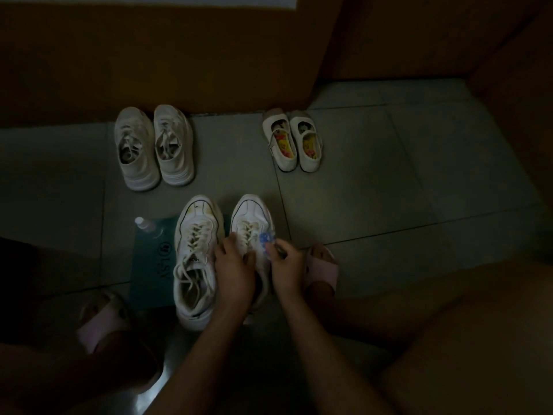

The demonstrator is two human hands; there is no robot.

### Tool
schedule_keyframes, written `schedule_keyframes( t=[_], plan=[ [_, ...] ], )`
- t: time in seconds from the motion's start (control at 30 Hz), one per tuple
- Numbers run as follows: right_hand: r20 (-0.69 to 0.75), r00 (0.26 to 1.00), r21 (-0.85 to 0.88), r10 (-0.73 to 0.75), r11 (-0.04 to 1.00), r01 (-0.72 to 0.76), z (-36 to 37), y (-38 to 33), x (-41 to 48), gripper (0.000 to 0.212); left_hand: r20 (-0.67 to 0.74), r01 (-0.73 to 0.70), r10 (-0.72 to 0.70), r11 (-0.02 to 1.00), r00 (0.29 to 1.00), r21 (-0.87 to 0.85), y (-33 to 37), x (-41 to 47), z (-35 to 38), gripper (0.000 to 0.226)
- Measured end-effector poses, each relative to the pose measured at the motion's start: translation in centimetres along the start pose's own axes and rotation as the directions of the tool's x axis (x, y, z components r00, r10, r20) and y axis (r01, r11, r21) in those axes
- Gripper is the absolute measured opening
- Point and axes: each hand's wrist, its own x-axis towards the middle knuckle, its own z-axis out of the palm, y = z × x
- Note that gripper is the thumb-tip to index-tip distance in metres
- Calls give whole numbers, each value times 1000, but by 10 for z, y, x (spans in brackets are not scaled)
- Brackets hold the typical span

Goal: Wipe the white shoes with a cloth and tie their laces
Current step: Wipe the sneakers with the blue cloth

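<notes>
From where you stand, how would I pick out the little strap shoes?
Look to the brown wall's corner at the far edge of the tiled floor. The strap shoes sit at its foot, right of the far laced sneakers: no laces, a strap across each, bright yellow insoles.

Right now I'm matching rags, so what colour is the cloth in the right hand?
The cloth is white with blue patches, against the shoe; head view.

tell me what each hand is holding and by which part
Left hand grips the white shoe at its laced top; right hand pinches the blue-patterned cloth by its near end against that shoe.
</notes>
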Motion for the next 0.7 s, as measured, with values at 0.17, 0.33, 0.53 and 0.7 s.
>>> schedule_keyframes(
  t=[0.17,0.33,0.53,0.7],
  plan=[
    [-3,1000,-27,13,1000,-13,-4,15,-33,13,12,16,-16,1000,1000,1,1,0,-2,53],
    [36,996,18,78,997,-78,-13,23,-50,8,2,19,-19,1000,1000,-19,2,-1,0,50],
    [28,995,-13,92,996,-92,-20,28,-76,27,-31,54,-55,998,998,-38,7,-2,2,48],
    [127,965,-48,230,973,-226,-30,23,-89,28,-7,72,-72,996,997,-46,7,-2,2,51]
  ],
)
